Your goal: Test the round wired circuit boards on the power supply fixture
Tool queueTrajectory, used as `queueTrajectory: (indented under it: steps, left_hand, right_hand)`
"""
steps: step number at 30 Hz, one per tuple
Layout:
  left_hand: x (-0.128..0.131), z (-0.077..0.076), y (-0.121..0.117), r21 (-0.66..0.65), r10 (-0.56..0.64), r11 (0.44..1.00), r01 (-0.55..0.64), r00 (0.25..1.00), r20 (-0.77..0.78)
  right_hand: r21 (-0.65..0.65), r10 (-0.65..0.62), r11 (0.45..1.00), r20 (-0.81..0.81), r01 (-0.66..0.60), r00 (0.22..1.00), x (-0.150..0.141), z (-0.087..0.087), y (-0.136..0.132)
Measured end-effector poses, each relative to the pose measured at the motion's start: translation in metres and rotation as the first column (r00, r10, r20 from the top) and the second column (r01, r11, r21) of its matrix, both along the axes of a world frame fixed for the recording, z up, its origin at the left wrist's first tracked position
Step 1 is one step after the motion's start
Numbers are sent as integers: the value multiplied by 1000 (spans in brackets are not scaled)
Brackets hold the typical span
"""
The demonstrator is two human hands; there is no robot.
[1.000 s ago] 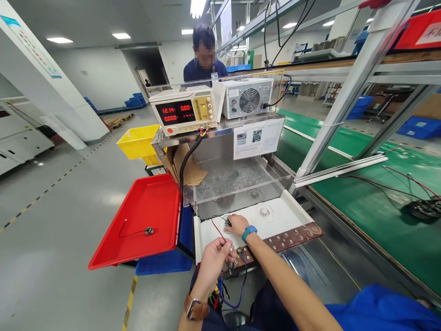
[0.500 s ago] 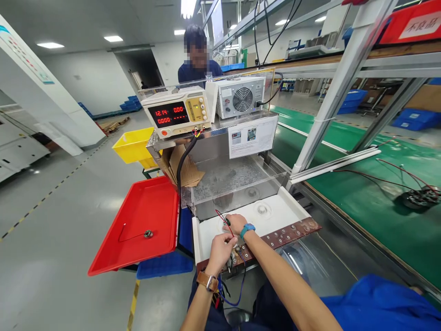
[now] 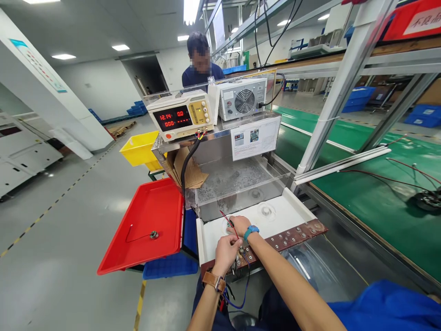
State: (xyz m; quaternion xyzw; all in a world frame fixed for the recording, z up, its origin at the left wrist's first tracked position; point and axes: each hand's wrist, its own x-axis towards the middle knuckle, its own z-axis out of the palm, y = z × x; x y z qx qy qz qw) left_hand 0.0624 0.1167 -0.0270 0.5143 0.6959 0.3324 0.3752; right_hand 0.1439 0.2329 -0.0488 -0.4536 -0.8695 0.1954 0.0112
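My left hand (image 3: 227, 249) is closed in a pinch on the end of a red-and-black wire lead (image 3: 224, 214), just above the studded brown strip (image 3: 299, 233) at the front of the white fixture (image 3: 282, 209). Beyond it, my right hand (image 3: 240, 225) closes over a small round part with a green board (image 3: 229, 224), resting at the left of the fixture; the fingers hide most of this part. The lead loops up between the two hands. Blue and black wires (image 3: 247, 287) hang below the strip by my left hand.
A red tray (image 3: 148, 216) at the left holds a similar round part with a lead (image 3: 154, 235). Behind the fixture, a power supply (image 3: 181, 117) with red digits stands on a metal shelf. A slanted metal post (image 3: 327, 110) and green conveyor (image 3: 361, 188) are to the right. A person (image 3: 201, 64) is behind.
My left hand has moved forward and right, closer to my right hand, and its fingers have closed up on the lead's end. My right hand stays on the round part.
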Motion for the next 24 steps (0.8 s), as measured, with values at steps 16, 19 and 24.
queueTrajectory:
  steps: [16, 19, 24]
  left_hand:
    - [2, -3, -3, 19, 61, 998, -60, 997, -42]
    - [3, -3, -4, 37, 82, 996, -80, 994, -70]
    - [1, -1, -3, 43, 52, 998, -49, 996, -72]
  right_hand:
    - [19, -42, 999, -53, 43, 998, -5, -4, -4]
    - [25, -43, 999, -67, 45, 997, -5, -6, -2]
    - [-3, -65, 998, -78, 65, 995, -4, 5, -6]
